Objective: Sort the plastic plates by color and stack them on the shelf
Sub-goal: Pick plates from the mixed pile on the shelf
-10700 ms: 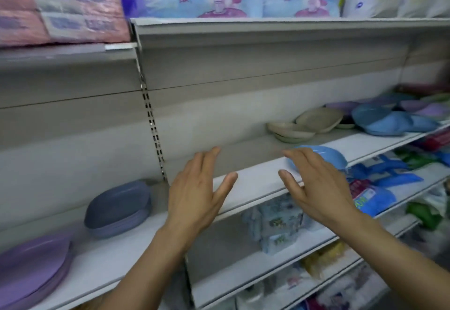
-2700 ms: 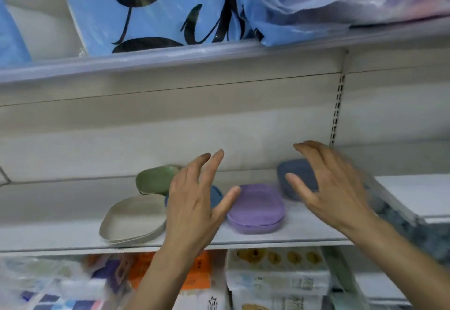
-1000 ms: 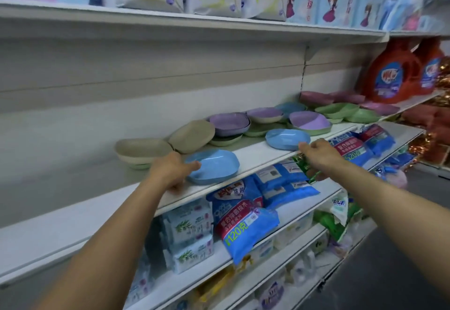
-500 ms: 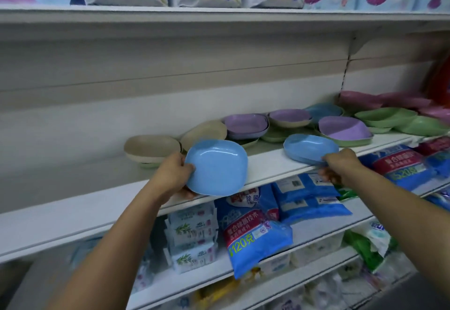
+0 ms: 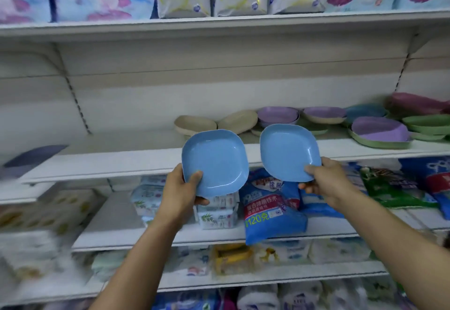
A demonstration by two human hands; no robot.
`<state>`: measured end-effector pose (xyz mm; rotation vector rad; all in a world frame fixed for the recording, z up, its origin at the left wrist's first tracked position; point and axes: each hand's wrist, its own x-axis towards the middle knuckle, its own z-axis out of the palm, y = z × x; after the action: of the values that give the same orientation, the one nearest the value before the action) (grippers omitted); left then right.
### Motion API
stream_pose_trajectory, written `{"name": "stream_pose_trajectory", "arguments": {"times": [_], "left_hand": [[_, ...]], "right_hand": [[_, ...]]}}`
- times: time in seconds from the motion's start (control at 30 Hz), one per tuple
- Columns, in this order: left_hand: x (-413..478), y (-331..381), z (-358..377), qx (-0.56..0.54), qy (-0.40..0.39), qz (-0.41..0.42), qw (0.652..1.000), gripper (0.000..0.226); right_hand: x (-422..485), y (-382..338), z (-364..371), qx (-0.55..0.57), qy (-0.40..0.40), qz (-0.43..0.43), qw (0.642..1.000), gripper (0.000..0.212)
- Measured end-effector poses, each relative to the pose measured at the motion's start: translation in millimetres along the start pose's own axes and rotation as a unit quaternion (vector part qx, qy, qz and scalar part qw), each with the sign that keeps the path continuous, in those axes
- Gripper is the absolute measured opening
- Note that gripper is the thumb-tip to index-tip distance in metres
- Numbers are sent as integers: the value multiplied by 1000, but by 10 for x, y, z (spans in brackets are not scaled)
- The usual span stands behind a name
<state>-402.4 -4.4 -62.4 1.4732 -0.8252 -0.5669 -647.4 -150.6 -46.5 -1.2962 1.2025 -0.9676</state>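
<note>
Left plate (image 5: 215,161) and right plate (image 5: 288,151), both blue, are off the shelf (image 5: 109,162) now, being held up in front of its edge, side by side and just apart. Left hand (image 5: 180,188) is pinching the left plate's lower-left rim, thumb on the face. Right hand (image 5: 327,183) is pinching the right plate's lower-right rim. Beige plates (image 5: 194,123), purple plates (image 5: 277,115) and green plates (image 5: 428,124) are lying on the shelf behind.

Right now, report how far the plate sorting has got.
Done: little visible; one dark stack, blurred, sits far left on the shelf. In hand: the left hand grips the left blue plate, the right hand the right blue plate, not yet stacked together. Left: beige plates, purple plates and green plates lie mixed at right.
</note>
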Motion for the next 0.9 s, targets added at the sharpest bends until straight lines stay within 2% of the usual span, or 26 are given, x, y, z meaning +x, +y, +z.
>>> {"name": "stream_pose_trajectory", "arguments": {"times": [0.17,0.4,0.6,0.9], "left_hand": [[-440,-31,-484,9,105,-15,994,18],[-901,-138,-1371,34,190,-18,981,9],[-1041,-309,-2391,77,264,-26,961,18],[-1154,-510,-4272,133,301,-56,943,18]], "right_hand": [[-301,-38,516,-20,-68,-41,997,21],[-777,-47,1400,-28,-160,-114,980,22],[-1144,-4,2457,-102,-213,-162,958,25],[-1874,46,4272,-139,-251,-174,942,28]]}}
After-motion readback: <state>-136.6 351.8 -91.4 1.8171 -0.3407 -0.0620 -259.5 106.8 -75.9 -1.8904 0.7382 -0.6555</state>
